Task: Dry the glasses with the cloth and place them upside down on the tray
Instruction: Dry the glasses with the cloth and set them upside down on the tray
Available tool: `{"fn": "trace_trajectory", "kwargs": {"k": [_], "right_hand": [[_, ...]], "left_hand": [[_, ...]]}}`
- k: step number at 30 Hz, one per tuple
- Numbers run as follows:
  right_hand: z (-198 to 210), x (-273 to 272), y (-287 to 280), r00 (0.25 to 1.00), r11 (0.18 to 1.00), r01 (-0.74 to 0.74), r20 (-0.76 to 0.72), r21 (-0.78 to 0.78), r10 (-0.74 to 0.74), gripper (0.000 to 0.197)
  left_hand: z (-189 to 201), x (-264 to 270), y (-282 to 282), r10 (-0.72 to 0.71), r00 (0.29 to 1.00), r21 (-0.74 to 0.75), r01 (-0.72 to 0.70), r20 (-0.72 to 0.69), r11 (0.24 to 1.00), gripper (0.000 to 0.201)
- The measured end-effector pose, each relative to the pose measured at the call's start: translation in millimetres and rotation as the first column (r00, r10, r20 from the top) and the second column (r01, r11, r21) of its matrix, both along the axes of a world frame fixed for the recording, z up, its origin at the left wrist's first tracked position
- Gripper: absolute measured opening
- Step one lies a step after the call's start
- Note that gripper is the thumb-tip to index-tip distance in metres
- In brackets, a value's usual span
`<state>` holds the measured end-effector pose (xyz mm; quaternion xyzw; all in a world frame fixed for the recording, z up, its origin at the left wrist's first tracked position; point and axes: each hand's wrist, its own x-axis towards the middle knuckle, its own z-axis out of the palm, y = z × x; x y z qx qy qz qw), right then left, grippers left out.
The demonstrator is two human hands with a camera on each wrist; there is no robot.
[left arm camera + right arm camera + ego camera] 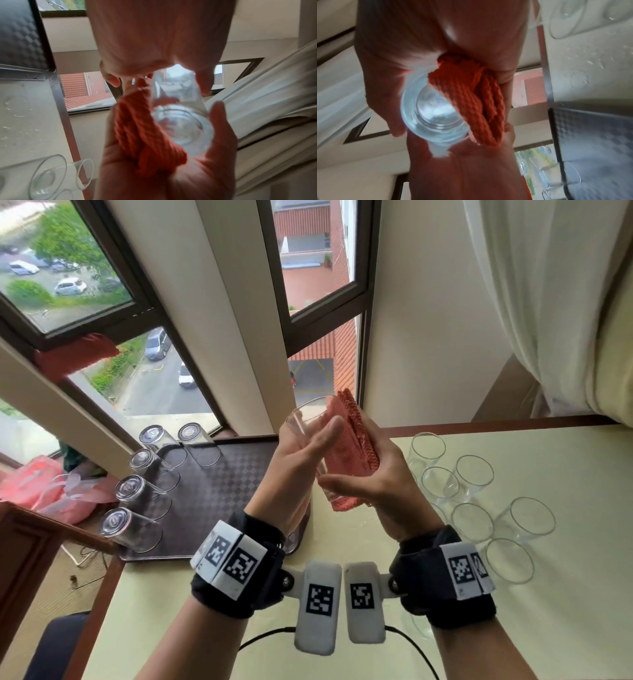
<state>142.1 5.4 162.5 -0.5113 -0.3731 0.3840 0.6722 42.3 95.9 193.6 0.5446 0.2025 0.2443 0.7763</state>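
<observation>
My left hand (308,448) grips a clear glass (305,419) held in the air above the table, its mouth pointing away from me. My right hand (359,484) holds a folded orange cloth (349,450) pressed against the glass's right side. In the left wrist view the glass (181,121) lies beside the cloth (137,128) in the right palm. The right wrist view shows the glass's base (433,112) next to the cloth (471,101). Several glasses (132,529) stand upside down along the left of the dark checkered tray (222,491). Several upright glasses (472,522) stand on the table at the right.
The cream table (548,628) has a wooden edge and ends at the window wall. A pink plastic bag (51,491) lies left of the tray. A pale curtain (548,302) hangs at the right. A black cable (267,637) runs near the front edge.
</observation>
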Motion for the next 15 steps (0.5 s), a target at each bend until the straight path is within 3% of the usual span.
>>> {"fn": "trace_trajectory", "kwargs": {"k": [2,4,7,11,13,15], "right_hand": [[-4,1,-1,0.98,0.996,-0.089,-0.179,0.028,0.093,0.083],[-6,3,-2,0.963,0.993,-0.115,-0.242,0.023,0.117,0.082],[-1,2,-1,0.988,0.999,-0.046,-0.15,-0.01,0.044,0.079],[4,-1,1,0.992,0.998,0.058,0.109,-0.01,-0.056,0.089],[3,-4,3,0.99,0.999,0.052,0.133,-0.015,-0.049,0.089],[2,-5,4,0.999,1.0,0.007,0.053,-0.026,-0.006,0.085]], "left_hand": [[-1,-1,0,-0.005,1.0,0.023,0.006,-0.024,1.0,0.064],[-4,-5,2,-0.051,0.997,0.024,0.053,-0.05,0.998,0.072],[-3,-9,10,-0.066,0.994,0.034,0.069,-0.086,0.997,0.067],[-1,-9,13,-0.089,0.996,-0.017,0.089,-0.004,0.996,0.025],[3,-6,8,-0.097,0.995,-0.007,0.098,0.026,0.995,0.025],[4,-3,5,-0.055,0.998,-0.002,0.055,0.027,0.999,0.033]]}}
